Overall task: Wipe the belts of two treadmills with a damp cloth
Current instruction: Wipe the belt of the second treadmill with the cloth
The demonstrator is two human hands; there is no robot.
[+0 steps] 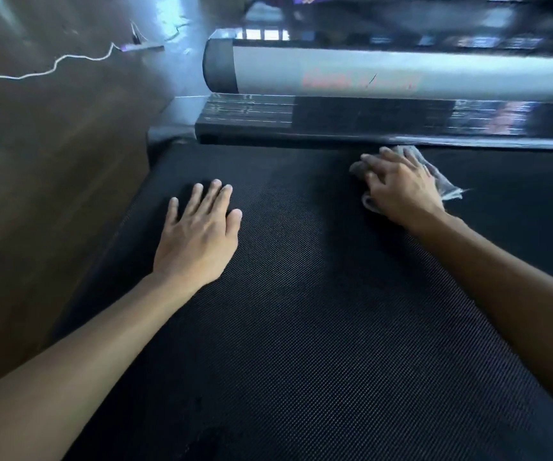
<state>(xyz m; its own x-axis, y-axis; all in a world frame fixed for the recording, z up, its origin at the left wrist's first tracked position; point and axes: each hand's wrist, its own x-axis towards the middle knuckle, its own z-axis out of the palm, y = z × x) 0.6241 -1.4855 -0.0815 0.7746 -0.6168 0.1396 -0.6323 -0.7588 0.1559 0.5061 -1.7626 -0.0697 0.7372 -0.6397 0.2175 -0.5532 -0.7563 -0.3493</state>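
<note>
Two bare forearms reach in from the bottom edge over the black treadmill belt (301, 327), whose fine ribbed texture fills most of the lower view. The left hand (198, 237) lies flat on the belt near its left edge, palm down, fingers straight and slightly spread, holding nothing. Further along and to the right, the right hand (401, 188) presses down on a pale grey cloth (445, 186), its fingers splayed over the fabric rather than curled round it. The cloth is bunched under the palm, and its loose edges stick out past the fingers on the far side and to the right. It lies on the belt close to the far edge, just beside a glossy black rail (368, 124) that runs across the view. Above the rail sits a grey tube (401, 78) with a black end cap on its left and blurred red lettering that cannot be read. To the left is a dark wooden floor (52, 194), where a white cable (52, 66) snakes toward a power strip (142, 47) in the distance.
</note>
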